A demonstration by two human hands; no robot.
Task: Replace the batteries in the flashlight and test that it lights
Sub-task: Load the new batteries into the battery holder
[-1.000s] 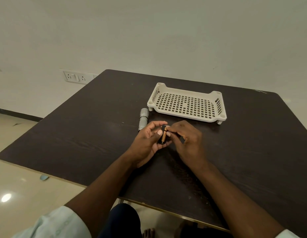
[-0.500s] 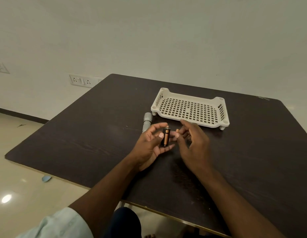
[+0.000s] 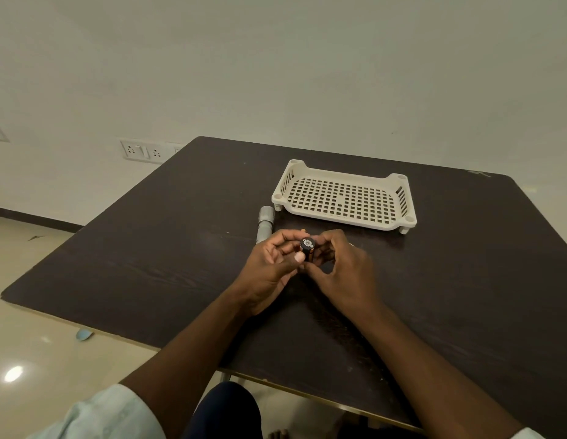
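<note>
Both hands meet over the middle of the dark table (image 3: 168,248). My left hand (image 3: 272,267) grips a small black battery holder (image 3: 307,248) with copper-coloured batteries in it, its round metal-contact end turned up toward me. My right hand (image 3: 342,267) closes its fingertips on the holder's right side. The grey flashlight body (image 3: 265,224) lies on the table just beyond my left hand, partly hidden by the fingers. A small orange tip (image 3: 303,230) shows behind the fingers; I cannot tell what it is.
A cream perforated plastic tray (image 3: 345,198) stands on short feet beyond my hands. The table's near edge runs over my lap. A wall socket plate (image 3: 142,150) sits on the wall at the left, and a small blue scrap (image 3: 84,334) lies on the floor.
My right hand, apart from the holder half a second ago, has come back onto it. The holder has tipped from side-on to end-on toward me. The camera has shifted slightly.
</note>
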